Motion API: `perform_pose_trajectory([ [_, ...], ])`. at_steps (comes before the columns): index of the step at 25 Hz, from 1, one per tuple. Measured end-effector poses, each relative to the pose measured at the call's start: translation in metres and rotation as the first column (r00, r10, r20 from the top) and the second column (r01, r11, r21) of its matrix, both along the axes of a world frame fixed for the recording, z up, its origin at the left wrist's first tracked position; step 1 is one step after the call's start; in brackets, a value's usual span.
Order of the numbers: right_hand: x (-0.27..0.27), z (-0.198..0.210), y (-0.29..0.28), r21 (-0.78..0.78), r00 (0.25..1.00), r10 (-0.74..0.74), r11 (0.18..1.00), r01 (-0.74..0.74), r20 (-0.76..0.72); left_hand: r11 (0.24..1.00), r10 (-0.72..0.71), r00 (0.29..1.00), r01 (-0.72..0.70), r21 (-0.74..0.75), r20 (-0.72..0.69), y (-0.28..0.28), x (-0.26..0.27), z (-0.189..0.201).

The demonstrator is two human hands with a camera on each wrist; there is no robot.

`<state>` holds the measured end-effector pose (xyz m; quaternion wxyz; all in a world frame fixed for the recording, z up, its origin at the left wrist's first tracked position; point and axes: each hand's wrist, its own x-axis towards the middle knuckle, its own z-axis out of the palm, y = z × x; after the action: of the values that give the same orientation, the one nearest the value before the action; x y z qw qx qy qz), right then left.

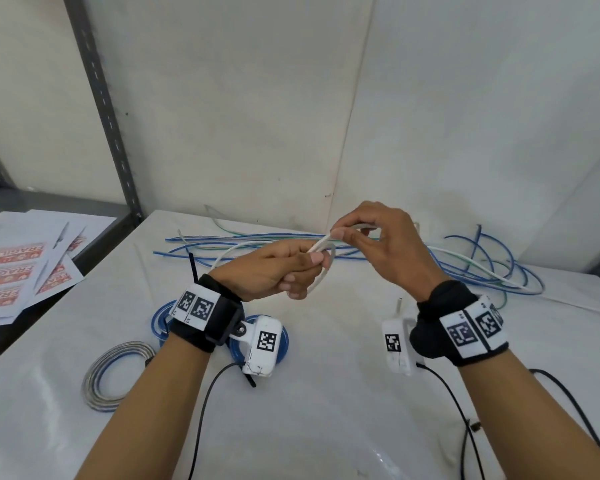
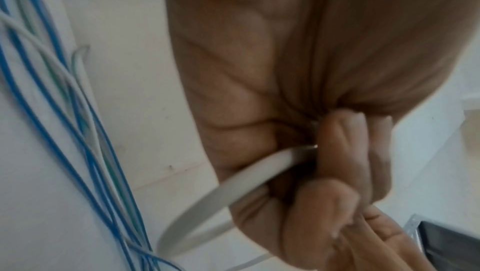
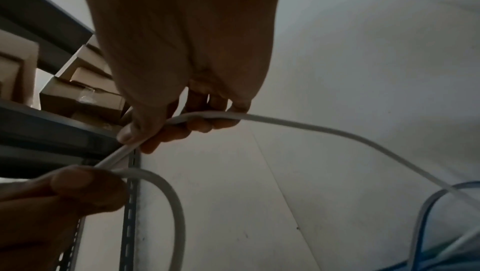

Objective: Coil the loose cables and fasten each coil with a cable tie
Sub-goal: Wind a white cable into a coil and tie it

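Nearest on the white table [image 1: 326,393]: two black wires from the wrist cameras trail toward the near edge. Near left, a grey coil [image 1: 116,375] lies flat; just beyond it a blue coil [image 1: 163,320] sits partly under the left wrist, with a black cable tie [image 1: 193,268] sticking up behind that wrist.

Mid scene, both hands are raised above the table, close together. Left hand [image 1: 274,268] is clenched round a white cable [image 1: 321,247], thumb pressing it against the curled fingers; a small loop of the cable hangs out of this fist [image 2: 221,197]. Right hand [image 1: 381,244] pinches the same cable between thumb and index finger just right of the left hand, other fingers curled over it [image 3: 207,116]. From there the cable runs off right and down to the table.

Farther back, loose cables [image 1: 257,242], blue, white and green, lie stretched along the wall and pile in loops at far right. Far left, printed sheets [image 1: 25,265] lie on a grey shelf [image 1: 94,216].
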<state>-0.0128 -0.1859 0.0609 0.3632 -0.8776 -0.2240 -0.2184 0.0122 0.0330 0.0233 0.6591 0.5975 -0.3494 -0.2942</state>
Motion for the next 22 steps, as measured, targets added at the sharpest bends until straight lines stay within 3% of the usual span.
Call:
perform_pose_trajectory([
  [3,-0.001,0.001,0.004,0.103,1.000,0.011,0.995,-0.014,0.028,0.991,-0.031,0.985,0.009,-0.130,-0.167,-0.006,-0.002,0.005],
  [5,-0.002,0.003,0.007,0.128,0.999,0.038,0.991,-0.037,-0.003,0.988,0.034,0.936,-0.085,-0.132,-0.350,-0.012,0.001,0.005],
  [6,-0.004,0.004,0.007,0.125,0.999,0.053,0.991,-0.051,-0.013,0.983,0.107,0.929,-0.152,-0.102,-0.355,-0.013,0.001,0.005],
  [8,-0.005,0.008,0.006,0.121,0.998,0.062,0.991,-0.061,-0.009,0.976,0.206,0.959,-0.216,-0.032,-0.195,-0.013,0.001,0.003],
  [10,-0.003,0.011,0.000,0.137,0.999,0.041,0.990,-0.041,0.006,0.987,0.152,0.981,-0.158,-0.037,-0.119,-0.011,-0.003,0.006],
  [16,-0.001,0.001,-0.001,0.155,1.000,-0.008,0.988,0.007,0.006,0.993,0.018,0.925,-0.060,-0.098,-0.381,-0.017,-0.010,0.015],
  [22,-0.005,-0.009,0.006,0.293,0.999,-0.025,0.956,0.012,0.040,0.973,0.093,0.950,-0.150,-0.177,-0.298,-0.015,-0.012,0.015],
])
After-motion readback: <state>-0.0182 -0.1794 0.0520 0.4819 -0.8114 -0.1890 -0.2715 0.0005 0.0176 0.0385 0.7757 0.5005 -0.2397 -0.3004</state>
